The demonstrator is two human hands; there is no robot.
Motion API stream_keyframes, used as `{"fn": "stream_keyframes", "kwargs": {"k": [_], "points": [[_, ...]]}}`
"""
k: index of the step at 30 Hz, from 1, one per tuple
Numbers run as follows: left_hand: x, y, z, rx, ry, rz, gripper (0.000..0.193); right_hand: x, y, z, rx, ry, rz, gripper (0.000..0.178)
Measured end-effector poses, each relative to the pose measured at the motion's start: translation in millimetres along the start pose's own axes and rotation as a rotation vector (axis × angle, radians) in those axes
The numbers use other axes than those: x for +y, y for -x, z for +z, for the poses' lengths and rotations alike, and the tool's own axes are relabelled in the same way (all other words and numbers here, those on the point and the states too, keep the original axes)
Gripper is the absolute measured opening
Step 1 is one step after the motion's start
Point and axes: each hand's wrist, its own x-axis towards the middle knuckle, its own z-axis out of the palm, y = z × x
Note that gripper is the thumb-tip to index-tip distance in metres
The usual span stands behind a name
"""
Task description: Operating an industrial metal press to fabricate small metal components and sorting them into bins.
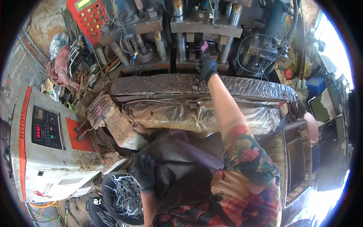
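My right hand (207,68), in a dark glove, reaches forward to the middle press (206,28). Its fingers are closed around something slim and dark; a bright pink end (204,46) shows just beyond them, between the press posts. What kind of tool or piece this is cannot be made out. My left hand (144,172), also gloved, lies on the dark apron (181,151) over my lap, fingers laid over it and nothing visible in them. Close beside it stands a black bucket (108,189) full of thin grey metal strips (128,196).
A padded, film-wrapped ledge (155,85) runs between me and the presses. At left stand a white-and-orange machine (56,159) with a lit display and a red button panel (89,19). A crusted block (119,121) juts beside my lap. A framed metal chair (297,162) stands at right.
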Motion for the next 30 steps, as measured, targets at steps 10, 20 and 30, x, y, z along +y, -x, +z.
{"fn": "stream_keyframes", "kwargs": {"k": [10, 20, 30], "points": [[5, -4, 0, -0.016, 0.003, -0.008, 0.044, -26, 177, -76, -0.228, 0.647, 0.131, 0.025], [0, -1, -1, -0.044, 0.081, -0.015, 0.044, -7, 234, -108, -0.385, 1.719, -0.397, 0.043], [0, 2, 8, -0.063, 0.034, -0.003, 0.048, -3, 232, -116, -0.361, 1.677, -0.511, 0.038]]}}
